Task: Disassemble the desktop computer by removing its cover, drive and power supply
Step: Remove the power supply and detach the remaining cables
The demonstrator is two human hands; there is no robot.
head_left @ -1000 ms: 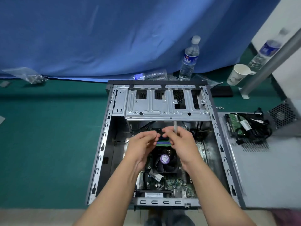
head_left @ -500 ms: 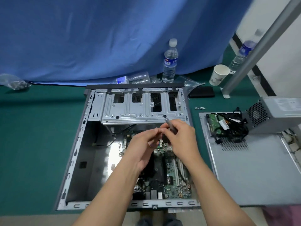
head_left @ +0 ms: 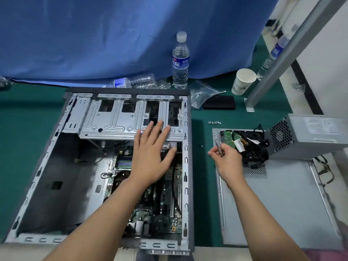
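The open computer case (head_left: 56, 140) lies on its side on the green mat, motherboard (head_left: 162, 200) exposed. My left hand (head_left: 152, 157) is spread flat, fingers reaching onto the silver drive cage (head_left: 113, 125). My right hand (head_left: 226, 159) is outside the case to the right and holds a thin grey screwdriver (head_left: 219, 147), its fingers curled round it. The removed side cover (head_left: 282, 204) lies flat at the right. On it rest the hard drive (head_left: 228, 135) with black cables and the grey power supply (head_left: 310, 134).
A few loose screws (head_left: 214, 122) lie on the mat above the cover. Behind the case stand a water bottle (head_left: 180, 61), a crushed bottle (head_left: 135, 82), a plastic bag (head_left: 203, 93), a black box (head_left: 220, 104) and a paper cup (head_left: 243, 81). A metal post (head_left: 282, 59) rises at the right.
My hands have separated: the right one moved out of the case to the right with the screwdriver, and the left opened flat onto the drive cage. The view shifted right.
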